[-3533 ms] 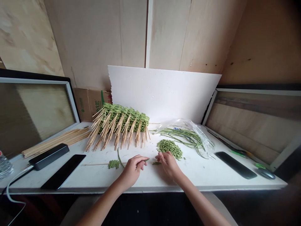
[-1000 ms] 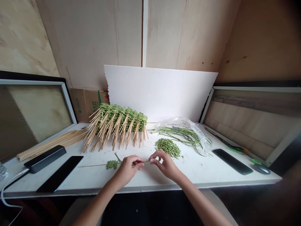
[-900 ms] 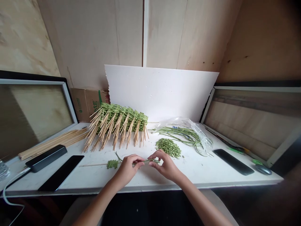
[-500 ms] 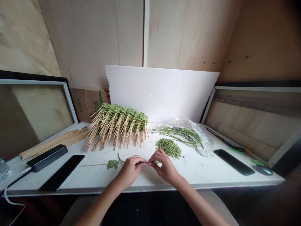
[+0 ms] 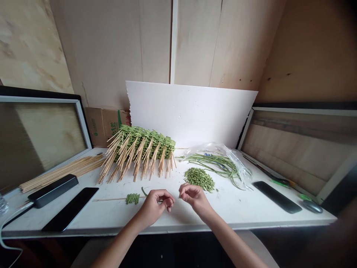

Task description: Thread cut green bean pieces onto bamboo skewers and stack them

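My left hand (image 5: 157,206) is closed, with curled fingers. A thin green bean (image 5: 144,191) sticks out behind it on the upper left; its other end is hidden in the hand. Just left of this hand lies a wooden skewer (image 5: 111,200) threaded with a short row of cut bean pieces (image 5: 133,198); the skewer's right end passes behind the hand. My right hand (image 5: 195,197) is apart from the left, thumb and fingertips pinched; what they hold, if anything, is too small to name. Beyond it sits a heap of cut bean pieces (image 5: 199,178).
At the back left, bean-loaded skewers (image 5: 145,143) are stacked. Bare skewers (image 5: 64,171), a black box (image 5: 52,190) and a dark phone-like slab (image 5: 71,208) lie left. Long beans (image 5: 214,163) rest by a plastic bag (image 5: 242,165). Another dark slab (image 5: 277,196) and a mouse (image 5: 312,206) lie right.
My hands were pinched together on a bean and have come slightly apart. The green piece seen beyond my right fingers no longer shows. The view has tilted up a little.
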Available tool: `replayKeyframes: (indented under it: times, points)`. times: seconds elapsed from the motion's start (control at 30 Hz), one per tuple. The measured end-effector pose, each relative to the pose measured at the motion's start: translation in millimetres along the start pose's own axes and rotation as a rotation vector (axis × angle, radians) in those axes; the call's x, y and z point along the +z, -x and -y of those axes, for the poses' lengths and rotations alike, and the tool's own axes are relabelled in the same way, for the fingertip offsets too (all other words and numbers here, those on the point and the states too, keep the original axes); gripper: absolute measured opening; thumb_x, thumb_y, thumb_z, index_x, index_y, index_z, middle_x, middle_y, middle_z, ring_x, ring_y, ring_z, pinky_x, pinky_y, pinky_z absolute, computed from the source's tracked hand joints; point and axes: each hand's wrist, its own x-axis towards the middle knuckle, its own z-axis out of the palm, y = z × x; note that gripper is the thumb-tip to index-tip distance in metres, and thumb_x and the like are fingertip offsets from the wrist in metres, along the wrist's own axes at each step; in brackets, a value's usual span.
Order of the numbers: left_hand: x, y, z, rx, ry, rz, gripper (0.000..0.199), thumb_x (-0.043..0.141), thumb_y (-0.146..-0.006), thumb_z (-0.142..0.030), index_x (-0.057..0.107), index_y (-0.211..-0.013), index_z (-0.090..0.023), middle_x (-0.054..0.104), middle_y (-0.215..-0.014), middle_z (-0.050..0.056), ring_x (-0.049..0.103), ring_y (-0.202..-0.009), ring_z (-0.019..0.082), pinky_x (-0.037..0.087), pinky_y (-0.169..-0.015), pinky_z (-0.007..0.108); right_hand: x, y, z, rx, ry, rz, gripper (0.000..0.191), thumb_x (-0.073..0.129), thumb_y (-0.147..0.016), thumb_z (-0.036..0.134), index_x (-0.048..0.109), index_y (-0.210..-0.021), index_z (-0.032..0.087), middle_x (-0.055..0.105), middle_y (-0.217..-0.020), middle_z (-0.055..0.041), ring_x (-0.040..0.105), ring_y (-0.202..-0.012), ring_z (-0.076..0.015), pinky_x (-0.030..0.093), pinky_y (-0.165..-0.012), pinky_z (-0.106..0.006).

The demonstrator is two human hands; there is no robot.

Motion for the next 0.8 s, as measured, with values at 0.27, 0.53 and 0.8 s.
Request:
replayKeyframes:
  times: [0.27,0.53,0.8]
  points:
    - [-4.5,-2.2,10.2,-0.033,-0.177,-0.081,0.033,0.062,-0.097,-0.045,0.076,-0.095,-0.015,0.069,-0.087,0.006,0.061,-0.064,0.014,0.051,-0.065,0.027,-22.4,-0.2,-19.9,0.03,0.794,-0.054,0.017,0.074,-0.09,0.039,0.083,-0.082,0.027,0.069,-0.081,-0.0081,0.055,-0.091,-0.0293,0.043,-0.081,-0.04]
    - [-3.3,-1.1,8.4,0.021,-0.278,-0.068,0.027,0.055,-0.1,-0.032,0.077,-0.109,-0.019,0.071,-0.094,0.008,0.067,-0.073,0.017,0.055,-0.076,0.031,-21.2,-2.1,-8.1,0.094,0.521,-0.019,0.034,0.059,-0.099,0.049,0.079,-0.09,0.023,0.075,-0.091,-0.0074,0.063,-0.09,-0.0253,0.048,-0.083,-0.038]
    - [1.0,-1.0,11.0,-0.015,-0.246,-0.092,0.031,0.071,-0.09,-0.026,0.072,-0.12,-0.02,0.077,-0.091,0.005,0.072,-0.088,0.022,0.056,-0.087,0.034,0.5,1.7,11.4,0.018,0.373,0.076,0.025,0.067,-0.095,0.047,0.078,-0.091,0.025,0.076,-0.088,-0.0043,0.064,-0.086,-0.0214,0.047,-0.071,-0.031]
